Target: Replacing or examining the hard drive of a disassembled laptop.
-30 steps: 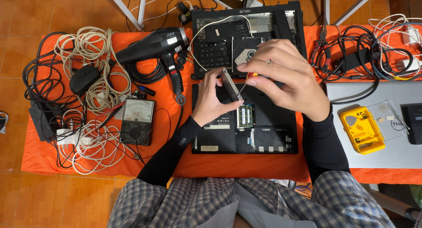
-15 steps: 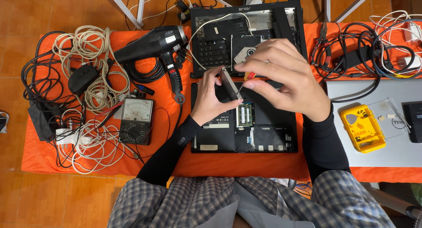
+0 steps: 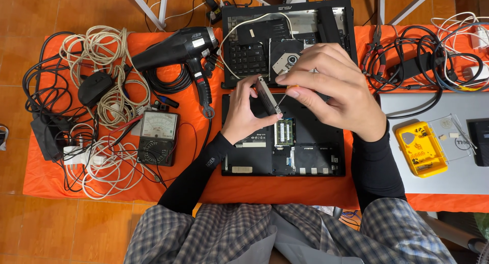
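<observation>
Two hands are raised over one opened black plastic laptop base [image 3: 285, 152]: one flat, silvery rectangular drive [image 3: 268, 95] is gripped by the left hand [image 3: 244, 114], one thin screwdriver [image 3: 281, 97] pinched by the right hand [image 3: 333, 88].

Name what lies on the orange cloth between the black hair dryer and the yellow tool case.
In the head view, the opened black laptop base lies between the hair dryer and the yellow case, with both hands working over it.
</observation>
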